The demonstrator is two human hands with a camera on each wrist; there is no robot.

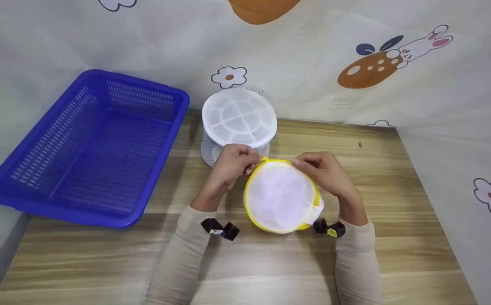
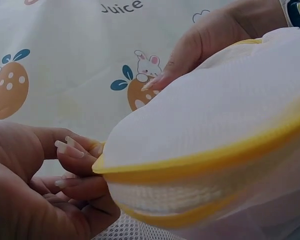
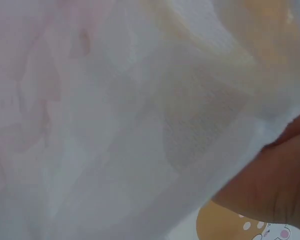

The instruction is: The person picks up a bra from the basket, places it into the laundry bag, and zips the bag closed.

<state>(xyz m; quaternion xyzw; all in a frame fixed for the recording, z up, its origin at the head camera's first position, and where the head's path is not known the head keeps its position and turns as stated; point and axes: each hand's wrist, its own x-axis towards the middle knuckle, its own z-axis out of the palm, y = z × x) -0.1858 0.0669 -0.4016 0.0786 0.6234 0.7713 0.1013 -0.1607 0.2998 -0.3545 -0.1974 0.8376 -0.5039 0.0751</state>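
Note:
Between both hands is a round white mesh laundry bag [image 1: 280,198] with yellow piping, held up over the table. My left hand [image 1: 233,166] pinches the yellow edge at the bag's upper left, where a small yellow tab sticks out. In the left wrist view, thumb and fingertips [image 2: 75,155] meet at that yellow corner. At the upper right edge, my right hand [image 1: 327,173] pinches the rim between thumb and fingers. White fabric [image 3: 115,150] fills most of the right wrist view and hides the fingertips there. A white flap [image 1: 314,212] hangs off the bag's right side.
Just behind the hands stands a white perforated round container [image 1: 208,148] topped by a white mesh-patterned disc [image 1: 241,116]. To the left is a large blue plastic basket [image 1: 118,156]. Printed cloth walls [image 1: 305,55] enclose the wooden table [image 1: 398,254] at the back and sides.

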